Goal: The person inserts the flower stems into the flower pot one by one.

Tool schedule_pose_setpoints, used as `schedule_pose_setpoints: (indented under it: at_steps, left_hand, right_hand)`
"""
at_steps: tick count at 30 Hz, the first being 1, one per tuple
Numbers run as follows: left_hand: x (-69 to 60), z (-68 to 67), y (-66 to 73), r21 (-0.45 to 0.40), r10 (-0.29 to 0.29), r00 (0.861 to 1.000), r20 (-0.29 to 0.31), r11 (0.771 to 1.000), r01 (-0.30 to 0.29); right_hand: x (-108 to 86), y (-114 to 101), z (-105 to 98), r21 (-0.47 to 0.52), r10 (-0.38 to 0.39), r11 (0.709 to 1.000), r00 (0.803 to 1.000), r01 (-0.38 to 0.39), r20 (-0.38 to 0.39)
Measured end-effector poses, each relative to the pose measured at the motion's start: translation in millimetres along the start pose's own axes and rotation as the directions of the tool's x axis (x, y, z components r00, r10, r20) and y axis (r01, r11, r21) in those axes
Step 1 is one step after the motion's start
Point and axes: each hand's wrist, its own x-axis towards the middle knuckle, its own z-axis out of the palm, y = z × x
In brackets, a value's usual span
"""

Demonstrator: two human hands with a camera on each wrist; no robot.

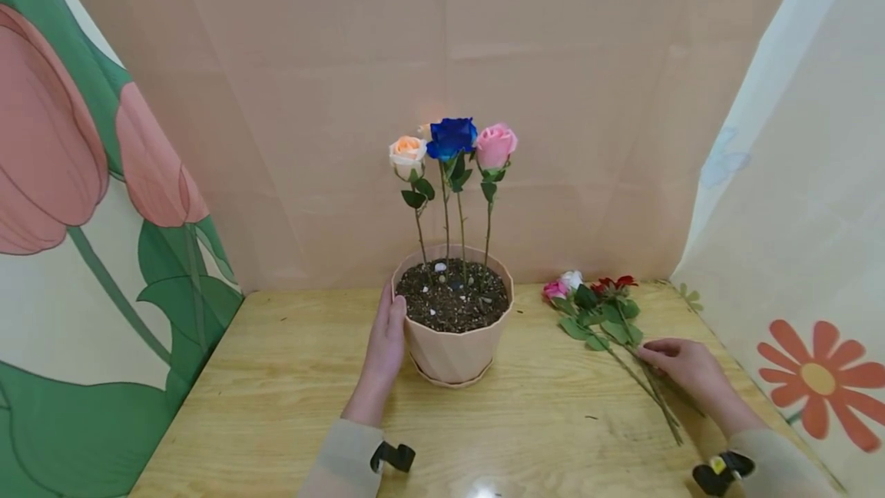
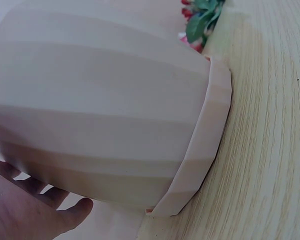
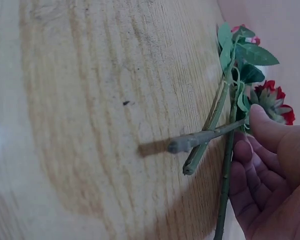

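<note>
A pale pink faceted flower pot [image 1: 452, 352] filled with dark soil [image 1: 452, 302] stands on its saucer [image 2: 210, 135]. Upright in the soil are a peach-white rose [image 1: 408, 154], a blue rose [image 1: 452, 137] and a pink rose [image 1: 496, 146]; another pale bloom is partly hidden behind the blue one. My left hand [image 1: 387, 336] rests against the pot's left side, thumb toward the front. At the right, my right hand [image 1: 684, 367] pinches the stem of a red rose [image 3: 274, 100] between thumb and forefinger. That stem crosses other stems [image 3: 210, 130] lying on the table.
Beside the red bloom lie a magenta-pink rose [image 1: 555, 290] and a white rose [image 1: 571, 280] with green leaves. The wooden table [image 1: 290, 375] meets a pinkish backdrop [image 1: 332, 114]. Printed flower panels flank it, with tulips [image 1: 155, 160] on the left and an orange flower [image 1: 818, 379] on the right.
</note>
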Motion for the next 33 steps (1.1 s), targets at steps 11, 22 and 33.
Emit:
schedule_pose_setpoints:
  at_steps: [11, 22, 33]
  left_hand:
    - [1.1, -0.6, 0.9, -0.006, -0.008, 1.000, 0.008, 1.000, 0.008]
    - [-0.1, -0.2, 1.3, -0.016, -0.001, 1.000, 0.012, 1.000, 0.001]
    - [-0.2, -0.2, 1.3, -0.010, -0.012, 1.000, 0.012, 1.000, 0.012]
  right_hand:
    - [1.9, 2.4, 2.9, -0.001, -0.048, 0.999, 0.999, 0.048, 0.001]
    - [-2.3, 1.1, 3.0, 0.024, -0.056, 0.998, 0.998, 0.056, -0.019]
    - [-14.7, -8.8, 0.7, 0.166, -0.004, 0.986, 1.000, 0.003, 0.009]
